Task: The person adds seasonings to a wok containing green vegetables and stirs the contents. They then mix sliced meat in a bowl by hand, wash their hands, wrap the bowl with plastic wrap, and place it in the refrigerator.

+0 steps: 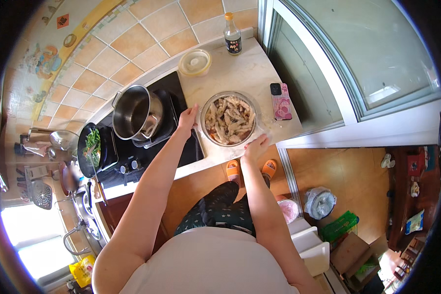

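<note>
A clear round bowl (228,141) full of chicken feet (229,119) in dark liquid stands on the pale countertop. My left hand (188,118) is at the bowl's left side, its index finger pointing up; whether it grips anything is unclear. At the lower right of the bowl, my right hand (256,147) pinches clear plastic film (265,131), which spreads beside the rim. A phone in a pink case (282,106) lies right of the bowl. Behind stand a lidded round container (195,62) and a glass bottle with an orange cap (232,36).
Left of my left hand, a deep steel pot (132,112) sits on the black gas hob (185,147), with a wok (81,161) of green vegetables farther left. A sliding glass door (308,73) borders the counter on the right. Bins and an opened cardboard box (352,253) are on the floor.
</note>
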Motion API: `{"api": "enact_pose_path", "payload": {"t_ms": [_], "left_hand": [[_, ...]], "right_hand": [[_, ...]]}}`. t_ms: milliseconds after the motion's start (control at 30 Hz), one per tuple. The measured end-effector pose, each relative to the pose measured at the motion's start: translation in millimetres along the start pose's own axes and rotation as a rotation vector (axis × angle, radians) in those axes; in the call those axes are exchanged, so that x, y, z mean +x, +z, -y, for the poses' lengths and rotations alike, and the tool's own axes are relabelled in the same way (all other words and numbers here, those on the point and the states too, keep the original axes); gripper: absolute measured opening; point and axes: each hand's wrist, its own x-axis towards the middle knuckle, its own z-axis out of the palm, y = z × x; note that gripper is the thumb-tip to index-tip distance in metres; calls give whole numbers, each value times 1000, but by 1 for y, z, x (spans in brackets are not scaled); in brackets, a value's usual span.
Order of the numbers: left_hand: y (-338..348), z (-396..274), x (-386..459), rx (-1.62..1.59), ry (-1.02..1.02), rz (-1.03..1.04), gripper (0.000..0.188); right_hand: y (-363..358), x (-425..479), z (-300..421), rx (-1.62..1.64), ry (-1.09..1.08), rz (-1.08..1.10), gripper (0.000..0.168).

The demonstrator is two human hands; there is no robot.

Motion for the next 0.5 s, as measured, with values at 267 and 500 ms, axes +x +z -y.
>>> {"api": "enact_pose_path", "payload": {"t_ms": [267, 500], "left_hand": [[23, 38, 33, -144, 27, 48, 20], [-5, 0, 6, 500, 789, -435, 15]], "right_hand": [[-9, 25, -22, -129, -38, 223, 21], [-36, 32, 5, -7, 175, 100, 9]]}}
